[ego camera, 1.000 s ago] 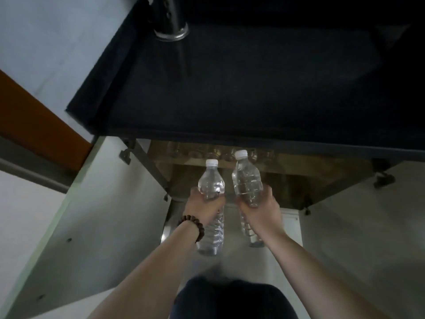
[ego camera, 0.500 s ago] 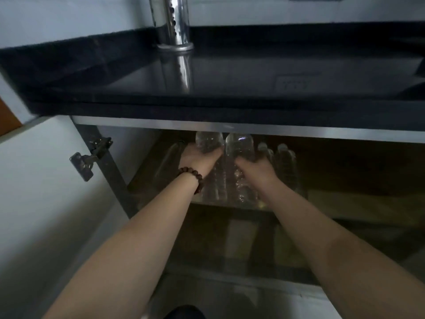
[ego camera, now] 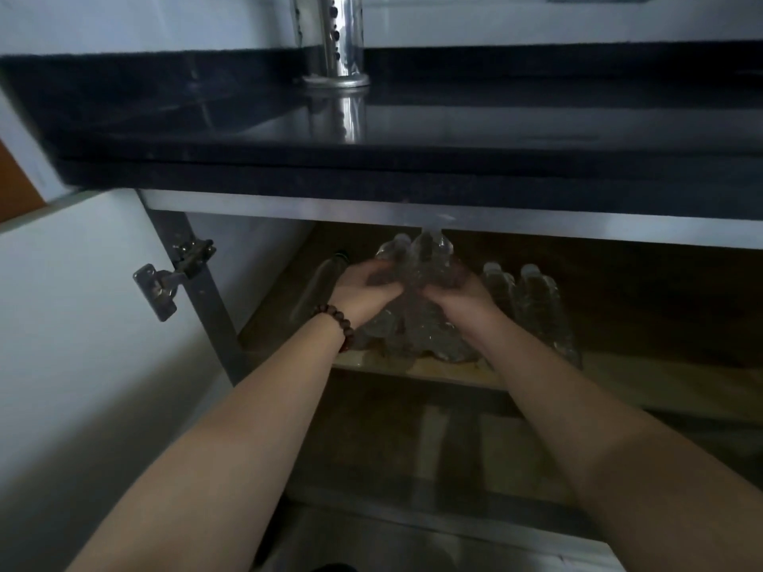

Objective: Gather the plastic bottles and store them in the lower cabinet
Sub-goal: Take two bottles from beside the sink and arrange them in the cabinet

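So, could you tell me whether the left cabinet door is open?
Open: the cabinet door is swung outward, baring its hinge and the shelf.

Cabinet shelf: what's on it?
On the shelf: two bottles gripped by the left hand and right hand, two more bottles beside, one dark bottle left. Behind them is hidden.

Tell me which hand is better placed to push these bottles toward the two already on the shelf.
Left hand: it grips the bottles on the far side from the stored pair.
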### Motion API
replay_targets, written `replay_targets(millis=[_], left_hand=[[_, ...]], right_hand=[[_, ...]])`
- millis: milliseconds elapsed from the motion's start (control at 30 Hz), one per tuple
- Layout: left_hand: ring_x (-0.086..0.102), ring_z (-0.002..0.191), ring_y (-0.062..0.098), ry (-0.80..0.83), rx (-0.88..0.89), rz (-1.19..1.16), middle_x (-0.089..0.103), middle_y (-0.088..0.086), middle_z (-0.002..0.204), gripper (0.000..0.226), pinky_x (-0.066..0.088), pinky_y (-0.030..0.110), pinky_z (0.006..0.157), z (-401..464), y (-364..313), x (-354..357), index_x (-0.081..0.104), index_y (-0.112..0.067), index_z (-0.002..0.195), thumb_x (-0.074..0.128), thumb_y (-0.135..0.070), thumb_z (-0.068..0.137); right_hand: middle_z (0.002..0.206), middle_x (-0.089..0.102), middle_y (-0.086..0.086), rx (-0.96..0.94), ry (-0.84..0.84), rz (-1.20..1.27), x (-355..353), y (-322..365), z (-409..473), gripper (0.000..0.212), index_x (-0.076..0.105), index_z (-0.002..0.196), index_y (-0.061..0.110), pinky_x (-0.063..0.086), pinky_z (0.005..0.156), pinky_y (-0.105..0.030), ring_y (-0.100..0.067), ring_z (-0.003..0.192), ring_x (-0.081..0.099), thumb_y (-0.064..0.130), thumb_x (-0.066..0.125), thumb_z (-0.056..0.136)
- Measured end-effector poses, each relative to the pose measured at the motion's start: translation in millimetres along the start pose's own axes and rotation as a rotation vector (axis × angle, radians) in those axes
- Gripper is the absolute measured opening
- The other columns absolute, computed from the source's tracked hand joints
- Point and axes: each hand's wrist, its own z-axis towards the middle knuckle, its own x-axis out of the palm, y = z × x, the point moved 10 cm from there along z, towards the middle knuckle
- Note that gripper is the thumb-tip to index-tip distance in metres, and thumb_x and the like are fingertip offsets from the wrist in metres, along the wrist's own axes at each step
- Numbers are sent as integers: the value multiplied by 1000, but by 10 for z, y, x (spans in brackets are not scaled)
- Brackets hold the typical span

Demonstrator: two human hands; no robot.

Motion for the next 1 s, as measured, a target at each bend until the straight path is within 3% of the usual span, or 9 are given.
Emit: replay_targets(millis=[167,300,433,467,533,600,733,900,1000], left_hand=[[41,93,-2,13,140,167,42,-3,142,43,32,17,67,15,-20,48,47,-41,131,57,-45,89],[39,130,21,-99,224,347,36,-1,148,46,34,32,94,-4,-53,21,45,-39,133,47,-55,90],[24,140,26,-120,233,506,25,-4,155,65,24,60,110,-151,0,-44,37,-45,137,27,-76,80],[22,141,28,-159,208,537,24,-4,155,67,20,62,110,-177,68,-150,36,-45,138,22,-76,80],[18,142,31,-252,108,621,22,-2,156,59,14,61,111,-181,302,-411,33,-45,140,26,-65,86],[16,142,34,-247,-56,636,18,2,158,53,18,58,112,-174,649,-567,31,-41,144,37,-51,92],[14,142,38,-201,-142,516,16,7,159,46,24,52,112,-124,1015,-554,41,-34,141,42,-42,96],[22,141,32,-245,-109,504,31,6,154,42,29,46,112,-2,1105,-647,47,-33,137,47,-31,95],[24,141,31,-239,-107,508,35,8,152,42,31,44,110,14,1120,-663,48,-32,136,50,-33,94]], right_hand=[[136,50,-5,-3,-45,-320,-11,-17,162,56,48,136,24,42,102,-43,-25,121,49,50,57,87],[137,50,-6,-20,-14,-423,-17,-28,152,54,44,138,28,41,92,-35,-24,120,50,56,45,91],[130,50,10,-76,-58,-339,-393,-170,-52,44,39,134,46,36,69,-20,1,96,47,55,44,92],[129,48,10,-110,-116,-439,-586,-201,-105,41,37,132,50,39,70,-21,2,96,46,52,45,92],[147,35,-2,-123,-223,-734,-966,-358,-176,48,25,132,55,45,92,-39,-19,123,44,47,48,91],[153,27,-8,3,-193,-876,-1197,-652,-218,59,12,138,55,37,105,-49,-37,135,31,53,44,89],[145,40,-16,148,-142,-744,-1315,-937,-275,65,15,141,56,43,98,-45,-39,122,47,64,44,83],[116,64,-16,155,-277,-544,-1449,-887,-323,42,58,125,26,50,86,-41,-32,98,60,39,60,85],[107,67,-9,160,-396,-277,-1544,-815,-386,27,65,112,19,47,77,-32,-22,86,59,27,62,87]])
